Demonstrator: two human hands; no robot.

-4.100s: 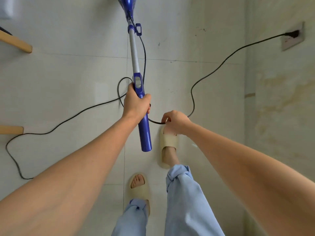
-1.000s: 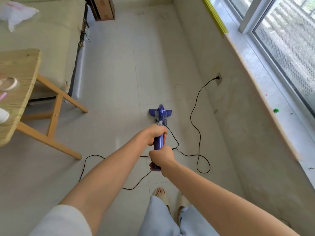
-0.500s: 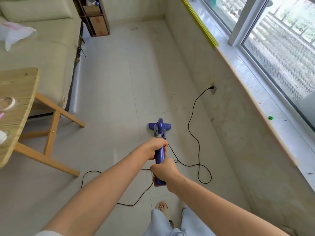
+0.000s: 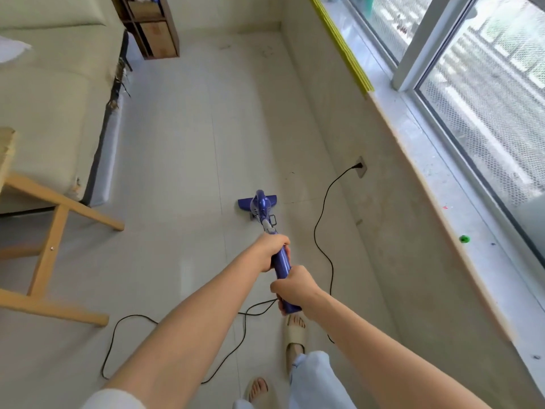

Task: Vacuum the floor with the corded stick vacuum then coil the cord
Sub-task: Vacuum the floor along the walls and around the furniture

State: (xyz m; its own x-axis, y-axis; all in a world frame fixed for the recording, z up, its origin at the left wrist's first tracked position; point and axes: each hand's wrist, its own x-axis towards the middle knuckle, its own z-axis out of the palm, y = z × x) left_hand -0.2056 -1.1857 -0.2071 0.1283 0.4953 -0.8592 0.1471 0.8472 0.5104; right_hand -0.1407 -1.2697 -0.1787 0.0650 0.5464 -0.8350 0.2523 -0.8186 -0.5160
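A blue corded stick vacuum (image 4: 260,207) stands with its head on the pale tiled floor (image 4: 191,137) ahead of me. My left hand (image 4: 272,250) grips the upper part of its blue handle. Just below it, my right hand (image 4: 294,286) grips the handle's lower end. The black cord (image 4: 320,219) runs from a wall socket (image 4: 361,166) on the right, down the floor beside the vacuum, and loops loosely on the tiles under my arms to the left (image 4: 118,329).
A wooden table's legs (image 4: 50,249) stand at the left, with a pale green sofa (image 4: 50,93) behind them. A wooden shelf unit (image 4: 153,28) is at the far end. A low wall with a window sill (image 4: 460,208) runs along the right. My sandalled feet (image 4: 295,335) stand by the cord.
My right hand let go of the cord and took the handle's lower end. I have raised my view and stepped forward; the vacuum head has slid farther along the floor.
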